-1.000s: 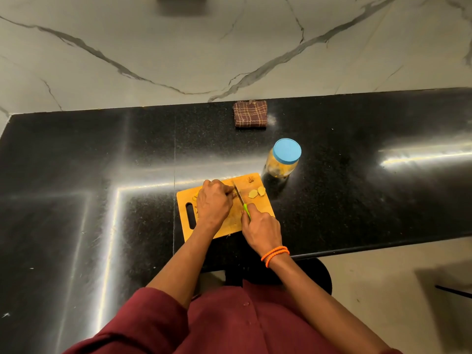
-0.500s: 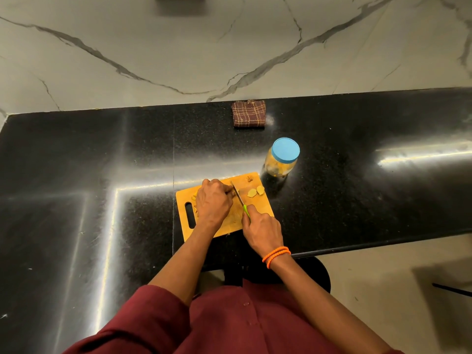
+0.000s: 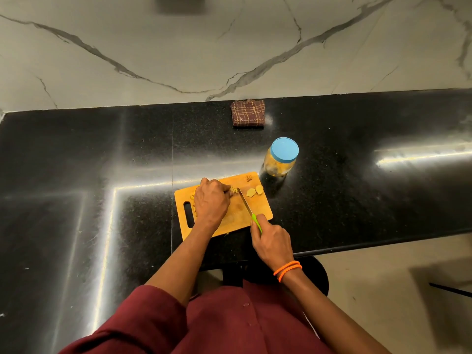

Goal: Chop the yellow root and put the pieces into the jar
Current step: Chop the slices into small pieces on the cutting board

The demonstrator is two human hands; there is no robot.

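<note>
The counter (image 3: 357, 200) is polished black speckled stone, glossy enough to throw back light streaks. The wall (image 3: 178, 47) behind looks like smooth veined marble. The cutting board (image 3: 258, 210) is matt wood. The jar (image 3: 278, 166) seems clear plastic, its lid (image 3: 284, 148) smooth. A checked cloth (image 3: 247, 113) lies by the far edge.

Wide stretches of the black counter (image 3: 76, 175) are lying open left and right; the jar (image 3: 281, 159) is crowding the cutting board's (image 3: 219, 226) far right corner.
</note>
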